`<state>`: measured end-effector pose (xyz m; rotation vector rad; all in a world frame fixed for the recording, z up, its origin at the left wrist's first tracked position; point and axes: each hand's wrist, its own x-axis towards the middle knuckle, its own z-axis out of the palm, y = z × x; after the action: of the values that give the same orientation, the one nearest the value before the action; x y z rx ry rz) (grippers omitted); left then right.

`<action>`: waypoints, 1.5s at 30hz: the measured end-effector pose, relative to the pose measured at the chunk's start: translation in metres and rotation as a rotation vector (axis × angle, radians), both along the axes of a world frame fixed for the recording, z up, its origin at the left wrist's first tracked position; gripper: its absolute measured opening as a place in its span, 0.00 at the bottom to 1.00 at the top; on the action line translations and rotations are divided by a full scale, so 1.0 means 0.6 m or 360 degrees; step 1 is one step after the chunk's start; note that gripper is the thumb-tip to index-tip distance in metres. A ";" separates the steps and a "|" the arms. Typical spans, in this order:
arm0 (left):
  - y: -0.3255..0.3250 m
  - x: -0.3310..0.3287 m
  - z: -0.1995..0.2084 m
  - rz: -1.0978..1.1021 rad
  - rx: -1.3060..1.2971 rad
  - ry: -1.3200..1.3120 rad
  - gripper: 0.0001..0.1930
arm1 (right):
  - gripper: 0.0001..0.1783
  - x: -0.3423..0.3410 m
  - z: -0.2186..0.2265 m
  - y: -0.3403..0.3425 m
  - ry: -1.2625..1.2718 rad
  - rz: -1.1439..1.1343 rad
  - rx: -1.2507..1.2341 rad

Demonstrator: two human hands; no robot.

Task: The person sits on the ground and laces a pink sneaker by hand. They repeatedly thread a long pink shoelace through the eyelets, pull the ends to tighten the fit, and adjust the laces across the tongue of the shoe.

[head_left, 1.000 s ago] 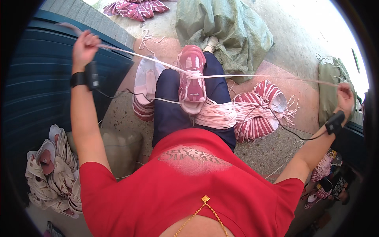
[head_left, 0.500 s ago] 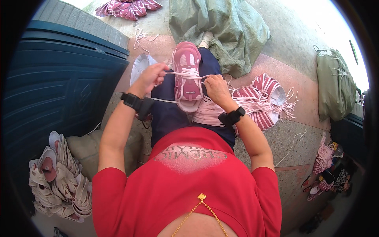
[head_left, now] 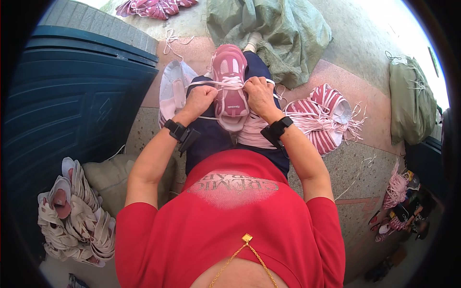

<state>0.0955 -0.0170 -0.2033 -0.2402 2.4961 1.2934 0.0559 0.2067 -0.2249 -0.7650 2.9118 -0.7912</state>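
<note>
A pink and white shoe upper (head_left: 230, 103) lies lengthwise across my lap, its tongue toward me. White shoelace (head_left: 225, 85) runs crosswise over its middle. On the left of the upper, my left hand (head_left: 200, 101) is closed in a pinch on the shoelace, a strand looping out past the fist. My right hand (head_left: 260, 97) grips the shoelace close against the upper's right side, its fingertips partly hidden. A bundle of pale pink laces (head_left: 259, 132) rests on my right thigh below that hand.
Striped pink shoe uppers (head_left: 326, 115) with loose laces lie to the right. A white upper (head_left: 172, 91) sits by my left knee. Pale uppers (head_left: 77, 216) are piled at lower left, near a blue door (head_left: 81, 91). Green sacks (head_left: 288, 38) stand ahead and at right.
My left hand has come in toward the shoe upper and closed into a fist. My right hand has moved up and inward against the upper's side.
</note>
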 end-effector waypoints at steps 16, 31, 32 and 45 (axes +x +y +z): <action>0.045 -0.019 0.044 -0.0446 -0.1228 0.0767 0.08 | 0.09 0.011 0.016 -0.003 0.0224 -0.0147 0.0211; 0.066 0.016 0.052 -0.0430 -0.1362 0.1010 0.05 | 0.13 -0.003 -0.009 0.026 -0.0088 0.0149 0.0002; 0.071 0.013 0.052 -0.0556 -0.1451 0.0995 0.04 | 0.13 -0.004 -0.012 0.028 -0.0105 0.0151 -0.0042; 0.056 -0.051 0.132 -0.0074 0.0731 0.0177 0.07 | 0.09 -0.004 -0.021 0.024 -0.0132 0.0099 -0.0784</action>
<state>0.0652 0.0165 -0.1239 -0.0006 2.1906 1.8516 0.0536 0.2210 -0.2374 -0.8159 2.6257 -1.5191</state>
